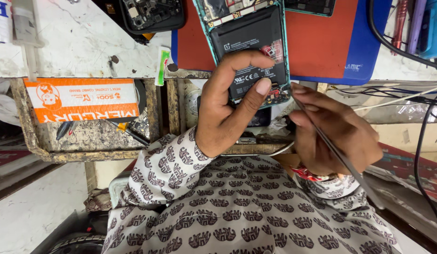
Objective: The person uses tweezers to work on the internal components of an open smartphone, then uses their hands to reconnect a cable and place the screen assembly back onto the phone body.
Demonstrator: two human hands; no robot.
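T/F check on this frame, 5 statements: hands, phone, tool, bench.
1. The left hand holds an opened phone with its black battery exposed. True.
2. The right hand is empty. False: its fingers grip a thin metal tool, whose tip is at the phone's lower edge.
3. The mat behind the phone is green. False: it is a red mat, with a blue one beneath it.
4. A second opened phone lies on the bench at upper left. True.
5. The sleeves are plain white. False: the patterned shirt has dark repeated motifs.
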